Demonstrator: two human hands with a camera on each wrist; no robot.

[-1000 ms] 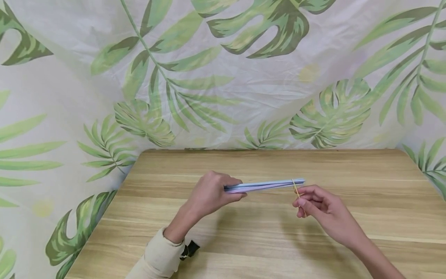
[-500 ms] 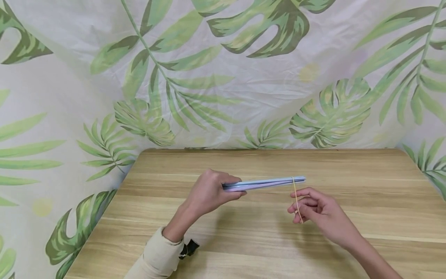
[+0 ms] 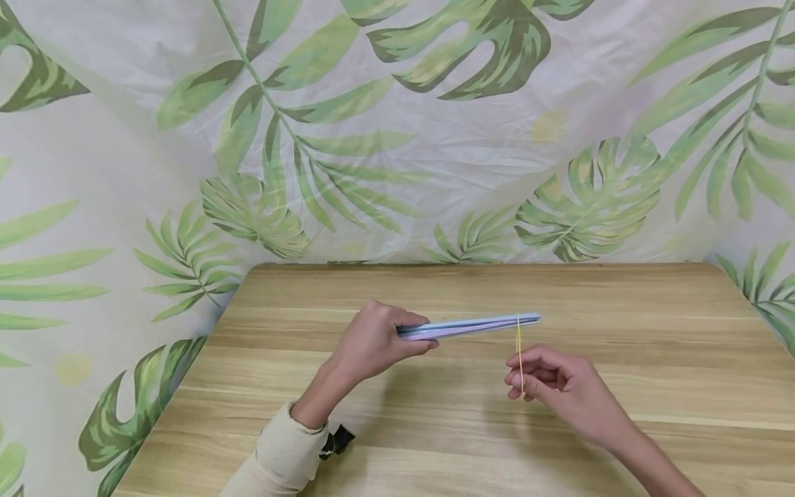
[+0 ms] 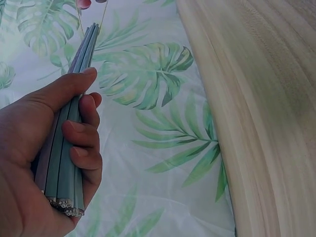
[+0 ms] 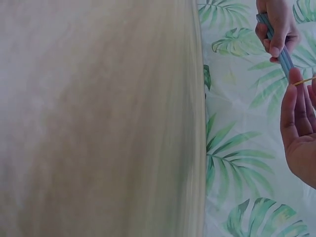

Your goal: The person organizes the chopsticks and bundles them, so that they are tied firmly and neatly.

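Note:
In the head view my left hand (image 3: 369, 345) grips a bundle of blue and lilac chopsticks (image 3: 472, 325) above the table, their narrow ends pointing right. The left wrist view shows the thumb and curled fingers round the chopsticks (image 4: 64, 168), thick ends at the palm. A thin yellow rubber band (image 3: 519, 348) loops over the bundle near its narrow ends and hangs stretched downward. My right hand (image 3: 571, 390) holds the band's lower end with thumb and bent fingers. In the right wrist view, the right hand (image 5: 302, 143) and rubber band (image 5: 302, 82) show at the right edge.
A wood-grain table (image 3: 435, 428) lies beneath both hands. Behind it hangs a leaf-patterned cloth (image 3: 472, 138). A small black object (image 3: 338, 442) shows beside the beige left sleeve (image 3: 288, 445).
My right hand has moved down and slightly left, drawing the rubber band from a slant to nearly vertical below the chopsticks. The left hand stays almost in place.

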